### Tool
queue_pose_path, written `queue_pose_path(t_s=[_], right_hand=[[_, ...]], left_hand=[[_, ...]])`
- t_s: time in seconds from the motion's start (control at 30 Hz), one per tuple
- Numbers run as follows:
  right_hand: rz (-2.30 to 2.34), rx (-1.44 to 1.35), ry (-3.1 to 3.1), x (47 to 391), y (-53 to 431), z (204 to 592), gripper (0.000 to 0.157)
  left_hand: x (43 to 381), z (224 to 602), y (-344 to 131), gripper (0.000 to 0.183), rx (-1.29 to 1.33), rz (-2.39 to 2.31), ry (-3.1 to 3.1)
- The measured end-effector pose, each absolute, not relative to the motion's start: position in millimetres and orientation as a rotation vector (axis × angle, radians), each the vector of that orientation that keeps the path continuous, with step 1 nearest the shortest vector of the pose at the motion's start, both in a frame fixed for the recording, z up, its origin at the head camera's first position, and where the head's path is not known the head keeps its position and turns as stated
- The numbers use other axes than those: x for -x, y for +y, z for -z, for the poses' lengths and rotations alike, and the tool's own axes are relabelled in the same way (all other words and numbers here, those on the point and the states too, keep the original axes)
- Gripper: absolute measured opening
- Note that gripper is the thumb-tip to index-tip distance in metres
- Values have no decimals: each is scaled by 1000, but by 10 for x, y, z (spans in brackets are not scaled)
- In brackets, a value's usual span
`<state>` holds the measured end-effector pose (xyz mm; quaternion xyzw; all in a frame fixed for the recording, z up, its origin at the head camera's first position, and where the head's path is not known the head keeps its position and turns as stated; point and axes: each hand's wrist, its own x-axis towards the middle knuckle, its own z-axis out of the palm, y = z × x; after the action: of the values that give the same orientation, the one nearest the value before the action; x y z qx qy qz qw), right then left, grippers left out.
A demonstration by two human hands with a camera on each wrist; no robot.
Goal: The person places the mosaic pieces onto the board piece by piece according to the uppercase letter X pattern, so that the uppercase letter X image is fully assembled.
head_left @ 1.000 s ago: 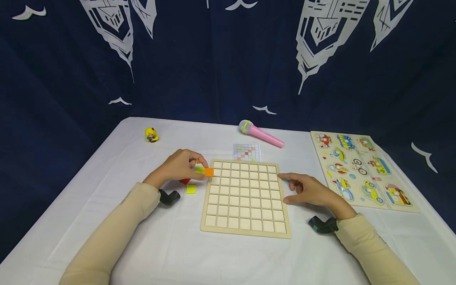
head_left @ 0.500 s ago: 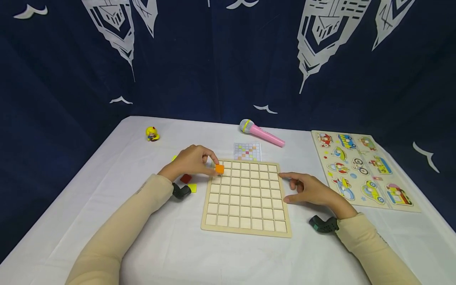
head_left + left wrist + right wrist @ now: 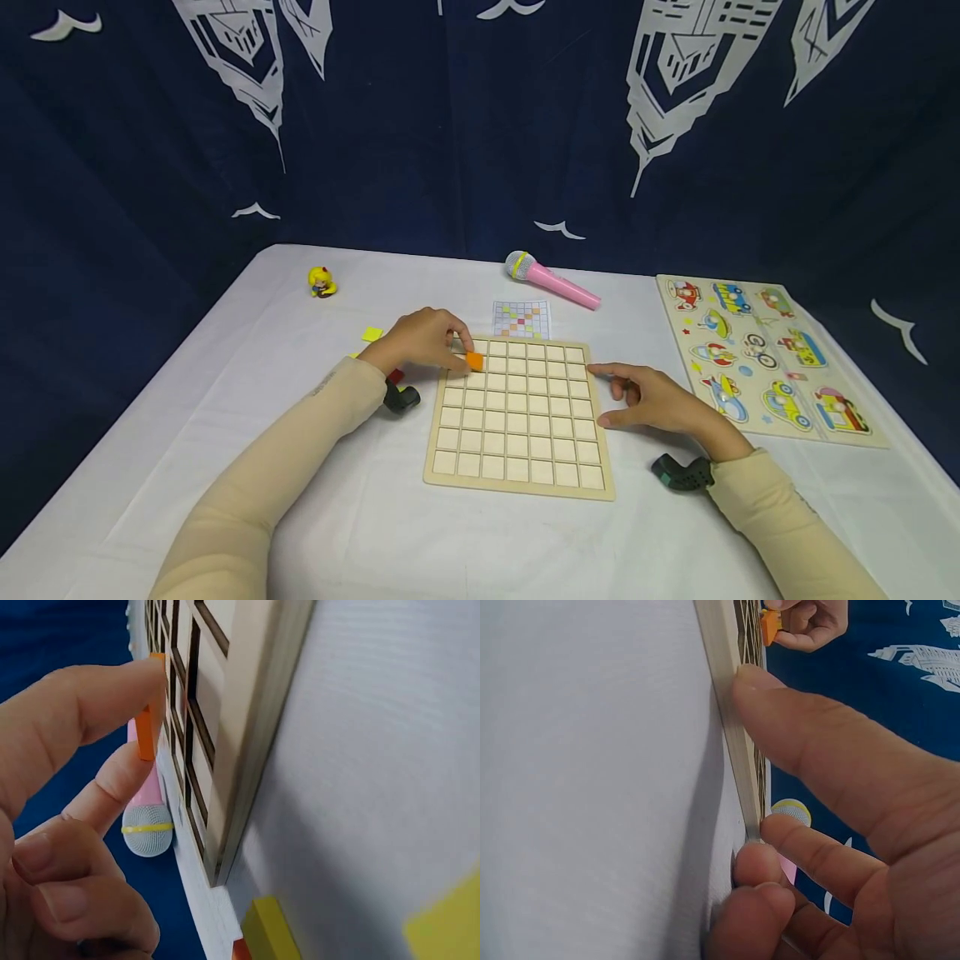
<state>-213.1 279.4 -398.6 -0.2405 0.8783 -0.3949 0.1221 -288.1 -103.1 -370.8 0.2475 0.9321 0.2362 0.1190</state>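
Observation:
My left hand (image 3: 426, 340) pinches an orange square tile (image 3: 474, 361) between thumb and index finger, over the upper left part of a wooden grid board (image 3: 517, 425). In the left wrist view the tile (image 3: 145, 731) stands on edge between the fingertips, close to the grid; whether it touches the board is unclear. My right hand (image 3: 648, 398) rests thumb and index fingertips against the board's right edge. Left of the board lie a yellow tile (image 3: 372, 334) and a red tile (image 3: 395, 375), partly hidden by the left wrist. Behind it lies a colour pattern card (image 3: 521, 319).
A pink toy microphone (image 3: 558, 285) lies beyond the card. At the back left sits a small yellow-haired figurine (image 3: 322, 282). A vehicle picture puzzle board (image 3: 772, 358) lies on the right of the white-covered table (image 3: 360, 517). A dark curtain (image 3: 450, 150) hangs behind.
My left hand has carried the orange tile rightward from beside the board's left edge to over its upper left squares. The right hand has stayed at the right edge.

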Motion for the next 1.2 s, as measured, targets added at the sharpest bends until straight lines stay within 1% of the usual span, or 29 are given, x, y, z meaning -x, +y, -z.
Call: queue_pose_path(t_s=[0.9, 1.2], right_hand=[[1160, 695, 2560, 2127, 2796, 3987, 74], [1149, 685, 2570, 2132, 2801, 3982, 74]], left_hand=[[2910, 3724, -978, 31, -663, -662, 2683], [2844, 3698, -1121, 25, -653, -688, 2716]])
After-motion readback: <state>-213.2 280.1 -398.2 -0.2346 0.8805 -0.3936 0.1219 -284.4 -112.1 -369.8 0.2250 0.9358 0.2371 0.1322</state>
